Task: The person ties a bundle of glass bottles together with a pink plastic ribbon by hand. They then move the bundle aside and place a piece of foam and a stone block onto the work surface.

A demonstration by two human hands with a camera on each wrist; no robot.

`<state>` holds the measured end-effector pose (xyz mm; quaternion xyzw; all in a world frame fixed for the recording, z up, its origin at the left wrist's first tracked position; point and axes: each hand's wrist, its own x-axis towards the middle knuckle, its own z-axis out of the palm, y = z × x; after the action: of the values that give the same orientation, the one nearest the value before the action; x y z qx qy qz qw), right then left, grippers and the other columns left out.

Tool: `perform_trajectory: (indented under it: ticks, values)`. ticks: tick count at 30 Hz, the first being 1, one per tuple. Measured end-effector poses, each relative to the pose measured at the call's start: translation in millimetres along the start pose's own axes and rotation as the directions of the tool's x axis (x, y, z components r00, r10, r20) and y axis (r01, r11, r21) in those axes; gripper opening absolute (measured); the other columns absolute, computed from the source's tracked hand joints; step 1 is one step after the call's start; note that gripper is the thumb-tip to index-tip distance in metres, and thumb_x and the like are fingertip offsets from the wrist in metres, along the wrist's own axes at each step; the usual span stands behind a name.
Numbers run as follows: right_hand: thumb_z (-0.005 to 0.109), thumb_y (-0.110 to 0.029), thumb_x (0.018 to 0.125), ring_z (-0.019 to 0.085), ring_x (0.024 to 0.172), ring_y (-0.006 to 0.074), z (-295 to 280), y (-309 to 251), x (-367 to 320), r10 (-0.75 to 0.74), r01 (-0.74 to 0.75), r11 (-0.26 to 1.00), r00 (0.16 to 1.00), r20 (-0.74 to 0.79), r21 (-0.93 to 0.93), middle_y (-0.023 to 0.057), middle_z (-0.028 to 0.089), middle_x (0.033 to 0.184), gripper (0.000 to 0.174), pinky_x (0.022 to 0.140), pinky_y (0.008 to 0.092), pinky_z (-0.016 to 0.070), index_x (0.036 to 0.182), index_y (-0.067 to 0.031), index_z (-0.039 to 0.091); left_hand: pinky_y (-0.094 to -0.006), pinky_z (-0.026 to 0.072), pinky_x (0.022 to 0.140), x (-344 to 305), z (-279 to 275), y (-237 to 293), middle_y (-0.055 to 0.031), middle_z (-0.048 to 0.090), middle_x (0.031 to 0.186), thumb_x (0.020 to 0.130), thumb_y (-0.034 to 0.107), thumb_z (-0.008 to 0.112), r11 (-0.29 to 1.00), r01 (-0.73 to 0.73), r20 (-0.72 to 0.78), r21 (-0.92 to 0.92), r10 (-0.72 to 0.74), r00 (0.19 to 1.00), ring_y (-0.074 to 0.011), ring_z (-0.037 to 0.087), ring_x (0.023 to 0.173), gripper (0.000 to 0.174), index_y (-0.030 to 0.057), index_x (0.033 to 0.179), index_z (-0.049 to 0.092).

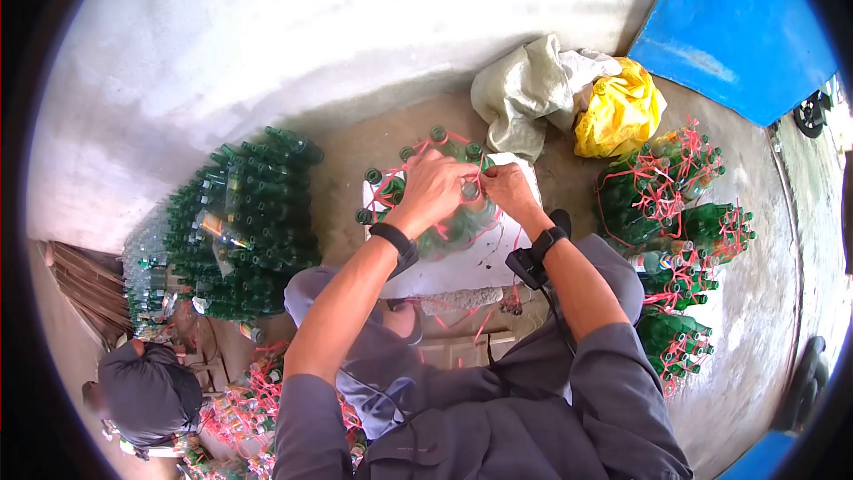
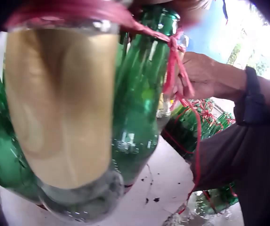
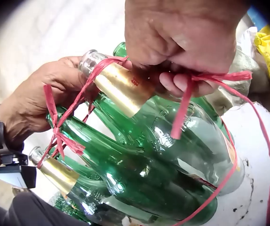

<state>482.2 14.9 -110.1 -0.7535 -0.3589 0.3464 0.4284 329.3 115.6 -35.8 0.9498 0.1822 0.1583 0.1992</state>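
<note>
A bundle of green and clear glass bottles (image 3: pixel 139 174) stands on a white slab (image 1: pixel 409 279) between the person's knees. Red plastic string (image 3: pixel 260 127) runs round the necks, knotted at one green bottle (image 2: pixel 142 89). A clear bottle with a gold neck label (image 3: pixel 125 89) stands among them. The right hand (image 1: pixel 511 188) pinches the string beside the necks, its fingers curled, a short end and a long tail hanging out. Reaching over the necks from the left, the left hand (image 1: pixel 434 191) meets it at the string; its fingertips are partly hidden behind the clear bottle in the right wrist view.
Many green bottles (image 1: pixel 258 213) stand packed to the left, with tied bundles (image 1: pixel 675 329) on the right. Behind the slab lie a grey sack (image 1: pixel 515 93) and a yellow bag (image 1: pixel 622 111) against the wall. Another person (image 1: pixel 151 396) sits at lower left by more tied bottles.
</note>
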Motion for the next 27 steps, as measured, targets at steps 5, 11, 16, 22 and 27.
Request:
perform_trajectory:
  ticks: [5, 11, 16, 22, 27]
  values:
    - [0.07, -0.045, 0.085, 0.07, 0.069, 0.0335, 4.8, 5.6, 3.7, 0.015, -0.017, 0.999, 0.999, -0.045, -0.051, 0.0217, 0.069, 0.073, 0.044, 0.068, 0.0409, 0.0537, 0.083, -0.0015, 0.076, -0.0407, 0.0389, 0.087, 2.9, -2.1, 2.7, -0.0038, 0.074, 0.09, 0.081, 0.01, 0.067, 0.998, 0.049, 0.034, 0.033, -0.05, 0.998, -0.0257, 0.061, 0.093, 0.022, 0.0165, 0.099, 0.079]
    - [0.069, -0.033, 0.086, 0.065, 0.061, 0.0225, -7.6, -1.6, 5.7, 0.062, -0.063, 0.998, 0.992, 0.108, 0.011, 0.0171, 0.067, 0.067, 0.036, 0.061, 0.0388, 0.0536, 0.084, 0.0025, 0.074, -0.0415, 0.0401, 0.086, 3.0, -6.6, 7.2, -0.0055, 0.072, 0.088, 0.081, 0.011, 0.065, 0.995, 0.044, 0.057, 0.085, -0.049, 0.997, -0.0272, 0.06, 0.092, 0.017, 0.0122, 0.095, 0.075]
    - [0.075, -0.019, 0.084, 0.053, 0.054, 0.0105, -39.6, -9.2, -8.5, 0.142, -0.283, 0.897, 0.912, 0.385, 0.339, 0.0014, 0.059, 0.067, 0.024, 0.047, 0.028, 0.0478, 0.093, 0.0027, 0.073, -0.0455, 0.045, 0.082, 3.9, -12.6, 10.2, -0.0093, 0.067, 0.084, 0.086, 0.012, 0.063, 0.981, 0.044, 0.118, 0.189, -0.067, 0.991, -0.0317, 0.06, 0.09, 0.006, 0.0064, 0.084, 0.063]
    - [0.08, -0.023, 0.08, 0.057, 0.052, 0.0135, -48.4, -9.6, -6.3, 0.178, -0.216, 0.97, 0.944, 0.278, 0.111, 0.0057, 0.062, 0.066, 0.027, 0.05, 0.0308, 0.0521, 0.087, 0.0027, 0.073, -0.0488, 0.0464, 0.08, 4.1, -13.5, 3.6, -0.0173, 0.066, 0.077, 0.086, 0.016, 0.067, 0.995, 0.081, 0.059, 0.059, -0.084, 0.995, -0.0375, 0.062, 0.088, 0.017, 0.0007, 0.08, 0.063]
    - [0.083, -0.03, 0.076, 0.067, 0.059, 0.0249, -31.7, -13.3, -1.4, 0.099, -0.1, 0.993, 0.995, -0.03, -0.062, 0.0188, 0.069, 0.07, 0.035, 0.061, 0.0368, 0.0549, 0.076, 0.0039, 0.072, -0.0498, 0.0449, 0.097, 6.5, -29.7, 2.9, -0.0164, 0.068, 0.103, 0.084, 0.013, 0.071, 0.973, 0.198, 0.147, -0.117, -0.18, 0.973, -0.0355, 0.061, 0.104, 0.016, 0.0029, 0.085, 0.059]
